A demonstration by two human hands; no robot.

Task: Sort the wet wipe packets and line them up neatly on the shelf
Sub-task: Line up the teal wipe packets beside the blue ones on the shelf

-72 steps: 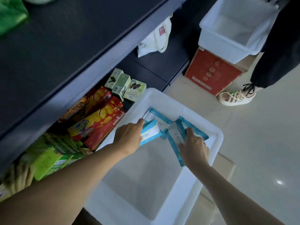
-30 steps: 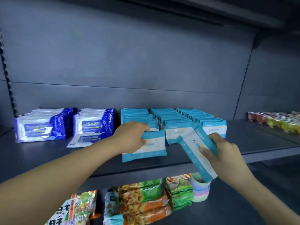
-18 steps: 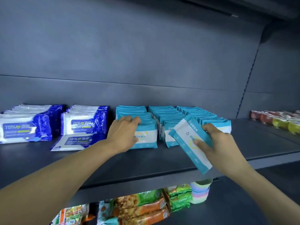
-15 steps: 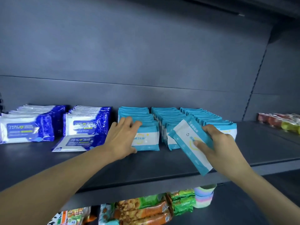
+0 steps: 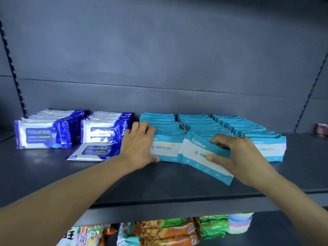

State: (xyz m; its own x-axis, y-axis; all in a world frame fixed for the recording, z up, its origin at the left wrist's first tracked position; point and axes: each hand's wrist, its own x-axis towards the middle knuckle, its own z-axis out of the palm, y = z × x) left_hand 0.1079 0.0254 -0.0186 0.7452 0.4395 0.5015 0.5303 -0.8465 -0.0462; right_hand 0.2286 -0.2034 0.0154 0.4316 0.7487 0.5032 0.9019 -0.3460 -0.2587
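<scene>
Three rows of light-blue wet wipe packets stand on the dark shelf (image 5: 159,181). My left hand (image 5: 138,146) rests on the left row, fingers over the tops and thumb at the base of its front packet (image 5: 165,148). My right hand (image 5: 237,155) grips a tilted light-blue packet (image 5: 200,155) at the front of the middle row, thumb on its face. The right row (image 5: 266,148) stands untouched. Further left stand two rows of dark-blue 75% alcohol wipe packs (image 5: 42,134), with one pack (image 5: 92,151) lying flat in front of the second row (image 5: 104,130).
The grey back panel rises behind the rows. Snack bags (image 5: 165,231) and a stack of pastel cups (image 5: 239,222) sit on the shelf below. A reddish item (image 5: 322,129) shows at the far right of the shelf.
Both hands brought light-blue packets up from the white bin to the shelf. The left packet now stands at the front of the left row; the right packet has moved against the middle row.
</scene>
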